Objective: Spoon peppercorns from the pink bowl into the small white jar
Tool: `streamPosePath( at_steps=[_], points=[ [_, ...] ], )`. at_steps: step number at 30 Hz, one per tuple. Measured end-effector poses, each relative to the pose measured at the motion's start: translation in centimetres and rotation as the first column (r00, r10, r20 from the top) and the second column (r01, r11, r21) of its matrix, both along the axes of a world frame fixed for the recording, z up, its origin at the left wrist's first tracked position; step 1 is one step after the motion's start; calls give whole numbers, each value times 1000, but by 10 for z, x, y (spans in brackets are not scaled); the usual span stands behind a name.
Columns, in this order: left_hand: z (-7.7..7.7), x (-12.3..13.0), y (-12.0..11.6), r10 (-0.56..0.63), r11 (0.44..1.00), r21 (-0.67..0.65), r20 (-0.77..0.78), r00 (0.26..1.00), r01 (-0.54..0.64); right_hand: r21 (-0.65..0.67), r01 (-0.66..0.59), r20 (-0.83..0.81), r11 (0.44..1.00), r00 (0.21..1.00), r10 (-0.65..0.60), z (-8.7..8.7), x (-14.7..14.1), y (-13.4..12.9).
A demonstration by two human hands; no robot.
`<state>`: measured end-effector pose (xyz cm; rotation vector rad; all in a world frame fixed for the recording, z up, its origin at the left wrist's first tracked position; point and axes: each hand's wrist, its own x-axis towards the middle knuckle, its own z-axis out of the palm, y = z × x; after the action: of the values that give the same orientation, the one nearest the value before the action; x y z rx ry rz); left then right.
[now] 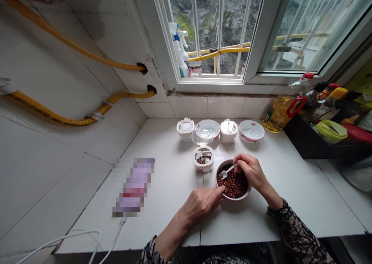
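A bowl (217,187) full of dark red Sichuan peppercorns (235,187) stands on the white counter. My left hand (202,203) grips its near left rim, thumb or finger reaching over the edge. Pinched in my right hand (250,170) is a small white spoon (224,174), its tip in the peppercorns. Just left of the bowl sits a seasoning jar (204,166) with its clear lid (202,137) raised and some peppercorns inside. Behind it are two more white jars (185,129), (228,131) with white contents or lids, I cannot tell which.
Two white flowered bowls (214,129), (251,132) stand along the back. An oil bottle (280,111) and a black rack (305,140) of condiments are at right. A blurred-out flat object (135,186) with a white cable (117,237) lies left. Yellow pipes (122,97) run along the wall.
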<state>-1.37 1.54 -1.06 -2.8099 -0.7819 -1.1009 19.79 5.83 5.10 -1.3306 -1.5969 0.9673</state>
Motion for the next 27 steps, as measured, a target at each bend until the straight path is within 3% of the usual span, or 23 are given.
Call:
streamPosePath(
  at_steps=[6, 11, 14, 17, 20, 23, 25, 27],
  points=[
    [-2, 0, 0, 8, 1000, 9, 2, 1000, -8, -101, 24, -159, 995, 986, -40, 3, 7, 2],
    [0, 0, -1, 6, 1000, 14, 3, 1000, -6, -94, 45, -213, 995, 975, -64, 11, 5, 7],
    [1, 1, 0, 6, 1000, 16, 4, 1000, -6, 9, 50, -213, 999, 976, -46, 20, -5, 7],
    [0, 1, 0, 2, 1000, 28, 7, 1000, -2, 205, 59, -78, 977, 996, -44, 27, -20, 5],
    [-3, 0, 0, 15, 999, 44, 3, 1000, -15, 446, -92, 188, 890, 982, 7, 27, -35, 3],
    [-4, 0, 0, 26, 998, 59, -8, 1000, -26, 561, -308, 406, 768, 911, 68, 25, -39, 2],
    [-4, 0, -1, 25, 998, 60, -15, 1000, -24, 594, -310, 422, 742, 906, 40, 27, -34, 2],
    [-4, 0, -1, 20, 998, 54, -16, 1000, -19, 621, -236, 384, 748, 923, -28, 30, -23, 0]
  ],
)
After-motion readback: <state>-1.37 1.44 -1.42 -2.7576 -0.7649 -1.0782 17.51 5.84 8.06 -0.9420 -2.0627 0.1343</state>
